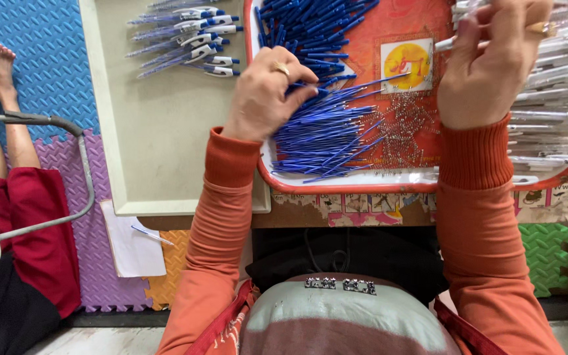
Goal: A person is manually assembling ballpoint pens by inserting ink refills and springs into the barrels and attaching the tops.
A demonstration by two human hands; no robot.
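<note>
Nearest the wearer, the worn front edge of the desk (363,213) carried a strip of torn, faded paper squares in pale colours. Just beyond that edge sat the red-rimmed tray (336,186), the landmark for the rest. On the tray's near left lay a heap of blue ink refills (327,135), and the left hand (267,95) rested on that heap with its fingers curled down into the refills, pinching a few. To the heap's right lay a scatter of small metal springs (405,125). Behind the springs, a square white-bordered sticker (406,64) with a yellow disc was stuck to the tray's floor. Along the tray's right side lay rows of clear pen barrels (553,115). The right hand (488,62) hung above them, fingers closed on one white pen barrel (445,45). Left of the tray stood a beige tray (159,151), with finished blue-and-white pens (189,39) at its far end.
</note>
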